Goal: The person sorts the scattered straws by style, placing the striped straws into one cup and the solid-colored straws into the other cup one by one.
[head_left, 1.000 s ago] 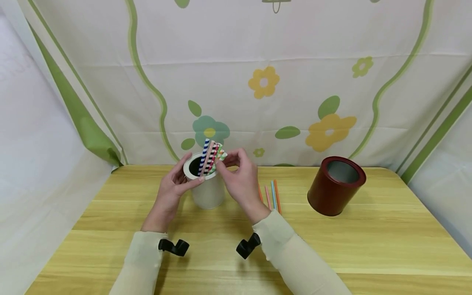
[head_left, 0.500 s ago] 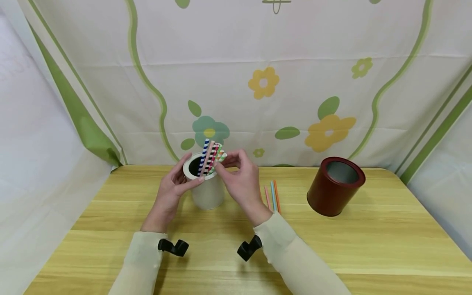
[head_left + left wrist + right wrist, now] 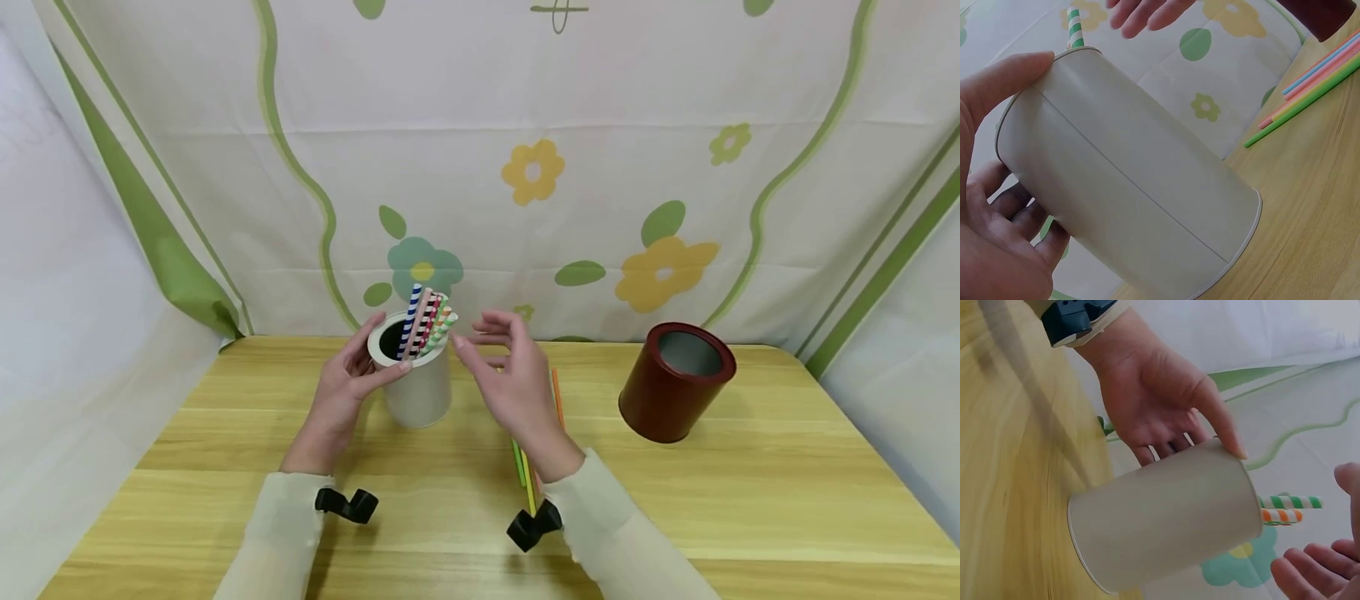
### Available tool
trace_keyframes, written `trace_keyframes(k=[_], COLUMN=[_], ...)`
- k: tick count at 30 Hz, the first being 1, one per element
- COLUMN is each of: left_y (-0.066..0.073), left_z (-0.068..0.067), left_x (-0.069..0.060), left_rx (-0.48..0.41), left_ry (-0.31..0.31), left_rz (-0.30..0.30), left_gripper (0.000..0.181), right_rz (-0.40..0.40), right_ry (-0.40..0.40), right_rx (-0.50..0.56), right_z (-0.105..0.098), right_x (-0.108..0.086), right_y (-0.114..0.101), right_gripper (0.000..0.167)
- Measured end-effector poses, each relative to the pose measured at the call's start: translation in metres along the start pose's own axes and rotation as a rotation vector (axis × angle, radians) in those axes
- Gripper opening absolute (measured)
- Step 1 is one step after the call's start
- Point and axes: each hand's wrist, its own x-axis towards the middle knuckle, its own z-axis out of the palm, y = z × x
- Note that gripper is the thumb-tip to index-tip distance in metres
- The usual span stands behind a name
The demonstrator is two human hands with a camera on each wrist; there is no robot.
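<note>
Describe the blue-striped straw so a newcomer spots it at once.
At the wooden table, the left hand holds the white can. Among the straws leaning in its mouth, the blue-and-white straw is leftmost in the head view, the only one with blue stripes.

Wooden table [image 3: 420, 525] beneath white can [image 3: 420, 398], loose coloured straws [image 3: 1313, 97] and red can [image 3: 663, 396].

Right hand [image 3: 517, 383] now off the striped straws [image 3: 428, 323], shifted right, clear of the white can [image 3: 417, 400]; fingers parted. Green straw [image 3: 518, 462] and yellow straw [image 3: 529, 490] newly visible on surface [image 3: 442, 508].
</note>
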Motion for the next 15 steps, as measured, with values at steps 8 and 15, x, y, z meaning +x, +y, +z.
trace_keyframes(k=[8,15], left_y=[-0.001,0.0], left_z=[-0.001,-0.001], left_x=[-0.001,0.0], left_rx=[0.004,0.01], left_ry=[0.008,0.005], left_rz=[-0.009,-0.014], left_gripper=[0.089,0.089], right_rz=[-0.057,-0.102], right_ry=[-0.059,-0.007], right_rx=[0.01,0.052], right_z=[-0.043,-0.093], right_x=[-0.013,-0.021], right_y=[0.003,0.007], right_gripper=[0.049,0.05])
